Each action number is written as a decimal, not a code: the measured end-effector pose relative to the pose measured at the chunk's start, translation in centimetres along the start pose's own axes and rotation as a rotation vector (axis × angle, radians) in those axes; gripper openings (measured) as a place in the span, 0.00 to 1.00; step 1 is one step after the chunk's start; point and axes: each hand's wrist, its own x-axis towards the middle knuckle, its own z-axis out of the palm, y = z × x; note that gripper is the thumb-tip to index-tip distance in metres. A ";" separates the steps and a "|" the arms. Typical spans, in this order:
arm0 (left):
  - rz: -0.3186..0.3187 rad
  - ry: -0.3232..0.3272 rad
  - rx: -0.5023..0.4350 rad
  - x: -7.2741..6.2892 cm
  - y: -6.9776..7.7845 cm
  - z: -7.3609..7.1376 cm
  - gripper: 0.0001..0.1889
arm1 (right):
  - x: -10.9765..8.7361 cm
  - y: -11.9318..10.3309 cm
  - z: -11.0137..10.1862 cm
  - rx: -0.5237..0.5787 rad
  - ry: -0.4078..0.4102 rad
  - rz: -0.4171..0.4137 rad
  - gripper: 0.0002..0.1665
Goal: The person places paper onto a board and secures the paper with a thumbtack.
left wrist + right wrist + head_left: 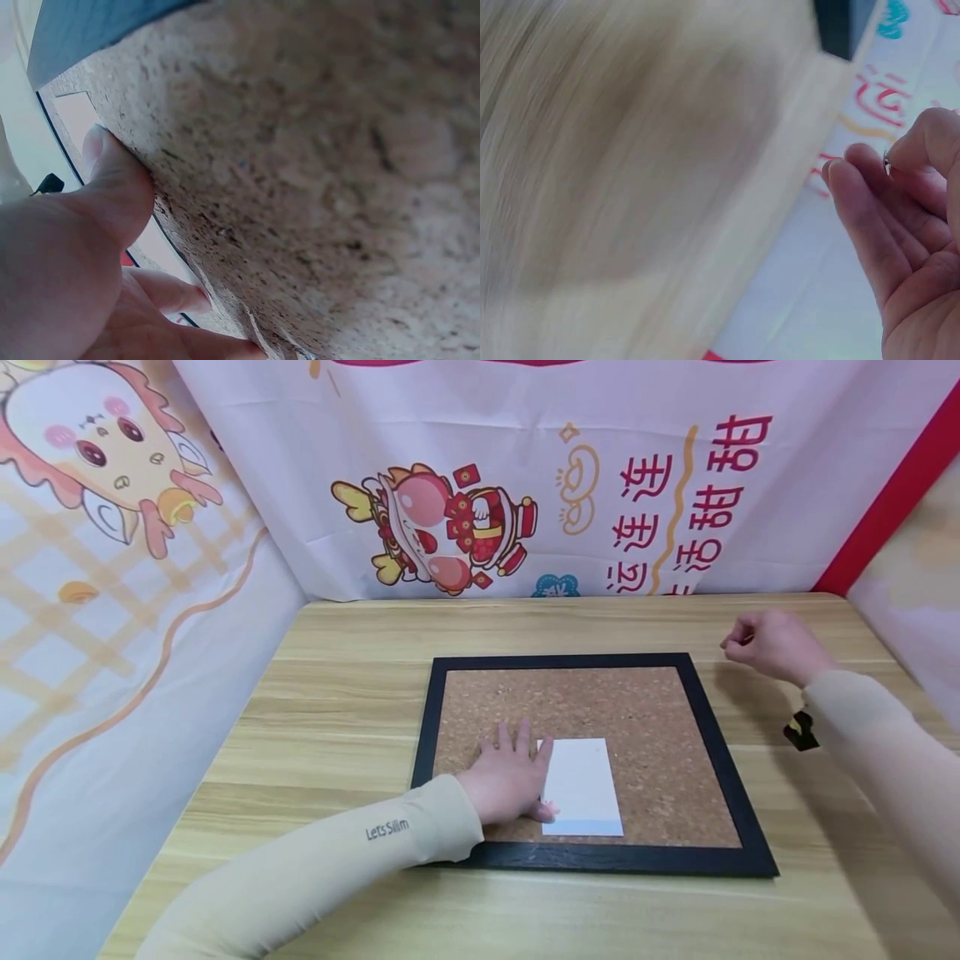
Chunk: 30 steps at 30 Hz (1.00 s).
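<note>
A white card [577, 787] with a pale blue band at its lower edge lies on a black-framed corkboard [660, 727]. My left hand [510, 777] rests flat on the cork with fingers spread, its thumb and index finger over the card's left edge. In the left wrist view the thumb [112, 172] reaches toward the white card [77, 116]. Beyond the frame's right side, my right hand [776, 645] is raised above the table. Its thumb and curled finger pinch a tiny metal thumbtack [886, 162], mostly hidden by the fingers.
The corkboard lies on a wood-grain table [330, 710]. A printed cloth [300, 460] with cartoon figures and red characters hangs behind the table, and another cloth [97, 693] covers the left side. A small black and yellow item [801, 731] shows at the right wrist.
</note>
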 end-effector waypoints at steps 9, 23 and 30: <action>-0.004 -0.003 -0.009 0.0 0.2 0.0 0.52 | -2.1 -4.9 -0.6 0.067 -0.017 -0.030 0.02; 0.003 -0.001 -0.010 -0.3 0.0 -0.1 0.52 | -6.5 -14.2 0.9 0.296 0.001 -0.245 0.06; 0.001 -0.003 -0.011 -0.4 0.0 -0.1 0.52 | -8.5 -18.2 1.3 0.382 0.032 -0.467 0.08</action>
